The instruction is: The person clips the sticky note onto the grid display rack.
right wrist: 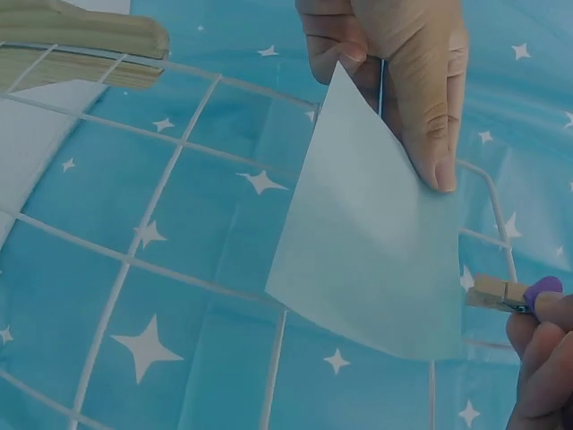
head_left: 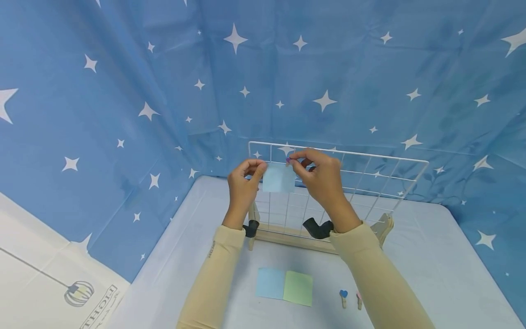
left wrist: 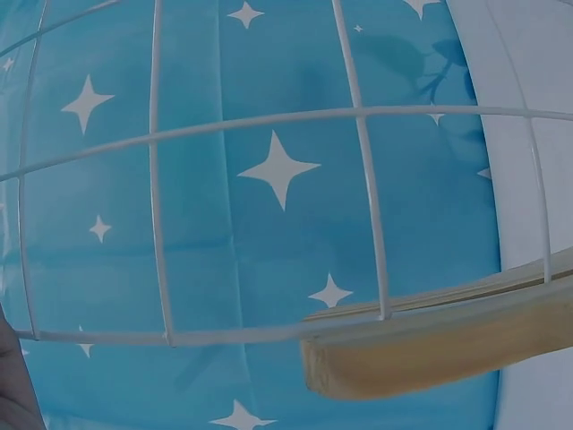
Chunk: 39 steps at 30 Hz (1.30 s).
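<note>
My left hand (head_left: pixel 244 187) pinches a light blue square of paper (head_left: pixel 278 178) by its upper left corner, in front of the upper left part of a white wire grid rack (head_left: pixel 370 156). Between the thumb and fingertips of my right hand (head_left: pixel 324 178) is a small wooden clothespin (right wrist: pixel 501 294) with a purple heart on it. In the right wrist view its wooden tip points at the paper's edge, a small gap away. The paper bends slightly there. Only a sliver of the left hand (left wrist: pixel 13 385) shows in the left wrist view.
The rack stands in a wooden base (head_left: pixel 300 240) on a white-covered table (head_left: pixel 164 274). Nearer lie a blue paper square (head_left: pixel 270 283), a green one (head_left: pixel 298 288), and clothespins with a blue heart (head_left: pixel 343 294) and a pink one (head_left: pixel 359 301). A starry blue curtain (head_left: pixel 279 59) hangs behind.
</note>
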### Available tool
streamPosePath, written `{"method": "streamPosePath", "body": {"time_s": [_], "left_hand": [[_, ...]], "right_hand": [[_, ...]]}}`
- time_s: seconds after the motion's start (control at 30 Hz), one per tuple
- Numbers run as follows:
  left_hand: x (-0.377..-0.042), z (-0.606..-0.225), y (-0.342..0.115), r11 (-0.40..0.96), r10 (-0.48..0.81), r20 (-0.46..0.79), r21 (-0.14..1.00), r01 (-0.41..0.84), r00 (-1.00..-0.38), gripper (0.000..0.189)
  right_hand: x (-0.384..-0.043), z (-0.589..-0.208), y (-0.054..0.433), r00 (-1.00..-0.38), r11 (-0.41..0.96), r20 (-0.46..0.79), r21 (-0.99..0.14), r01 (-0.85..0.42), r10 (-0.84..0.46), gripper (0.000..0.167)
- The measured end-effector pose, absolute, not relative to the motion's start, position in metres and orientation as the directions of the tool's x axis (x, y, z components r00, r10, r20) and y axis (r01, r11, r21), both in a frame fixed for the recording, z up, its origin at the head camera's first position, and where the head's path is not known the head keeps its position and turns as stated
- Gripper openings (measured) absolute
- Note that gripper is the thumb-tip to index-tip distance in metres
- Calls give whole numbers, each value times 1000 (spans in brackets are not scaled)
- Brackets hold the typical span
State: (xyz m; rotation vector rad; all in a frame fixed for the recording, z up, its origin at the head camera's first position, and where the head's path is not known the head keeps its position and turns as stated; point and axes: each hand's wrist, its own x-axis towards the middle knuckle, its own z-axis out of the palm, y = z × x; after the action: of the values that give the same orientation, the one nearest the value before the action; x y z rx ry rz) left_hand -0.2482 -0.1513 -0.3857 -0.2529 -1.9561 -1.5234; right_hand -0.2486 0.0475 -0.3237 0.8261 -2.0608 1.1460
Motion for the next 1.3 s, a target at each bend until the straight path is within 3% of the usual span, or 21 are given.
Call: {"method": "streamPosePath", "body": {"time_s": [0.6, 0.97, 1.17, 1.3], "left_hand": [[-251, -385, -142, 321, -229, 614, 780, 537, -755, 15], [-250, -386, -141, 324, -228, 622, 774, 545, -749, 14], [-250, -387, -141, 359, -252, 641, 757, 546, -725, 18], [-249, -387, -143, 376, -264, 642, 756, 536, -720, 20]], "right_hand": [[-249, -322, 29, -599, 517, 765, -423, -745, -238, 6], [-246, -318, 22, -632, 616, 720, -367, -697, -286, 10], [-247, -319, 21, -537, 645, 797, -260, -718, -276, 8], [-252, -326, 22, -474, 668, 853, -223, -710, -218, 19]]}}
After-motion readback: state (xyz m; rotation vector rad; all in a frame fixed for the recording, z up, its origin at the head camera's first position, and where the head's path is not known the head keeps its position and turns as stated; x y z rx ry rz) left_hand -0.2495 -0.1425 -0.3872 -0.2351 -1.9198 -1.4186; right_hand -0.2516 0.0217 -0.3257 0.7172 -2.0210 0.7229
